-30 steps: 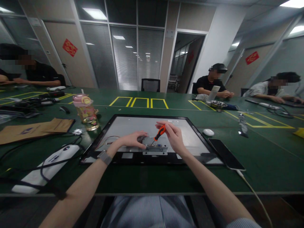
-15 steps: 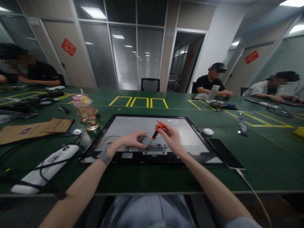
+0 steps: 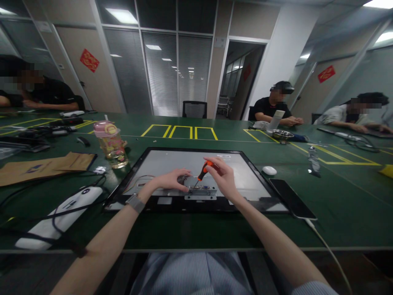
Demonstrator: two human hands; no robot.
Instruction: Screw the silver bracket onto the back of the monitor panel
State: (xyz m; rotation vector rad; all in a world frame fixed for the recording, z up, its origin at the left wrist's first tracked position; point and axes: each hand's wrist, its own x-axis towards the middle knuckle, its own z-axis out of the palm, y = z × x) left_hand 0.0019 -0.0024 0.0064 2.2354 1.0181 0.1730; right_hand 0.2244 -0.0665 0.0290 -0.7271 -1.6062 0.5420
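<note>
We have our right hand (image 3: 224, 177) grasping the orange screwdriver (image 3: 204, 171) above the panel (image 3: 166, 163), its long axis slanting, tip pointing down-left at the metal bracket (image 3: 199, 197), while our left hand's (image 3: 170, 180) grip we cannot tell.

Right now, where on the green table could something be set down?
The table is bare between the forearms, from its near edge to the panel, and right of the phone. Crowded: the left, with bottle, brown bag, white device.
</note>
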